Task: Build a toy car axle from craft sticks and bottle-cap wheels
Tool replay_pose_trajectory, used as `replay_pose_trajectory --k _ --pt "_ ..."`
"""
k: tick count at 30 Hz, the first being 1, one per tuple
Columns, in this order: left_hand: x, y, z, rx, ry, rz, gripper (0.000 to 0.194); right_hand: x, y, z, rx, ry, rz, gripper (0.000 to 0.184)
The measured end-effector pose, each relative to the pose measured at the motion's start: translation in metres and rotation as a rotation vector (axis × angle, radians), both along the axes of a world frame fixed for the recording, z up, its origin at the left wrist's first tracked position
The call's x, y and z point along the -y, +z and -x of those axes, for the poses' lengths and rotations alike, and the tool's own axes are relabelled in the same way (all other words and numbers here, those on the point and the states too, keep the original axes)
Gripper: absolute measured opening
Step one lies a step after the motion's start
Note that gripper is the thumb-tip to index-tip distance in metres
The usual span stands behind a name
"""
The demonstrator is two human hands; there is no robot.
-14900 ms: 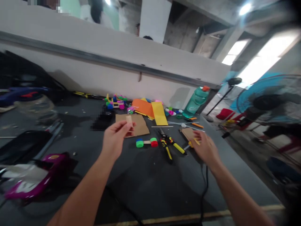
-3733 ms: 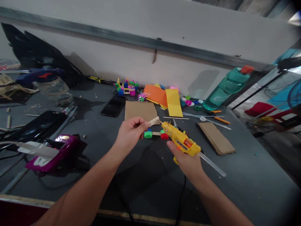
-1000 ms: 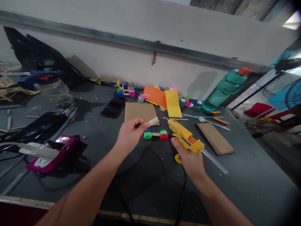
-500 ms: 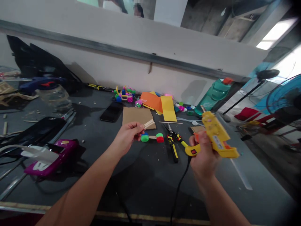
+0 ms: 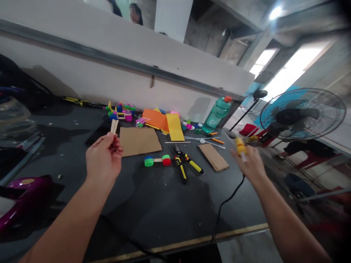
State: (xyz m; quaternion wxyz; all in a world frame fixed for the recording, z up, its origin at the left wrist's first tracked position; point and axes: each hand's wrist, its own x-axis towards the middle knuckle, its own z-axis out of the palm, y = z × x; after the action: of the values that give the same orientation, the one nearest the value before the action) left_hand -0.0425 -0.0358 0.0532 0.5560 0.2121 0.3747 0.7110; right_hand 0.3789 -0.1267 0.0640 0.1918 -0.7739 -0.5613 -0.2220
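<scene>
My left hand point(image 5: 104, 159) pinches a few short wooden sticks point(image 5: 114, 126) that point upward above the table, partly in front of a dark phone point(image 5: 95, 136). Over the table's right side, my right hand point(image 5: 253, 164) is closed on a yellow glue gun point(image 5: 241, 147), smeared by motion and partly hidden by the hand. Its black cord point(image 5: 229, 200) runs down to the front edge. Between the hands lie a small axle with green, blue and red bottle-cap wheels point(image 5: 158, 160) and yellow-black pliers point(image 5: 184, 164) with spread handles. A cardboard sheet point(image 5: 139, 141) is just right of my left hand.
Folded cardboard point(image 5: 213, 157) lies right of the pliers. Orange paper point(image 5: 153, 118), yellow paper point(image 5: 175, 128) and a teal bottle point(image 5: 217, 115) stand or lie toward the wall. A purple object point(image 5: 24, 199) is at the left. Beyond the table's right edge stands a fan point(image 5: 287, 117).
My view has turned to the right. My left hand has drawn away leftward from the wheeled axle with the sticks, now upright. The glue gun has moved right, away from the pliers, and turned.
</scene>
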Motion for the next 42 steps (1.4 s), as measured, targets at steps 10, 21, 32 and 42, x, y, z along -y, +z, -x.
replay_pose_trajectory --k 10,21,32,42 --pt "-0.003 -0.009 -0.009 -0.075 -0.042 -0.006 0.008 -0.023 -0.063 0.019 0.075 -0.127 0.561 0.042" --pt "0.021 -0.013 -0.035 -0.367 -0.533 0.005 0.017 -0.014 -0.015 0.055 -0.138 0.134 0.309 0.046" --pt "0.037 -0.015 -0.048 -0.527 -0.856 -0.011 0.024 -0.015 -0.017 0.171 -0.955 0.914 0.16 0.046" --pt "0.04 -0.019 -0.054 -0.649 -0.965 -0.004 0.027 -0.007 -0.028 0.169 -0.838 0.962 0.033 0.028"
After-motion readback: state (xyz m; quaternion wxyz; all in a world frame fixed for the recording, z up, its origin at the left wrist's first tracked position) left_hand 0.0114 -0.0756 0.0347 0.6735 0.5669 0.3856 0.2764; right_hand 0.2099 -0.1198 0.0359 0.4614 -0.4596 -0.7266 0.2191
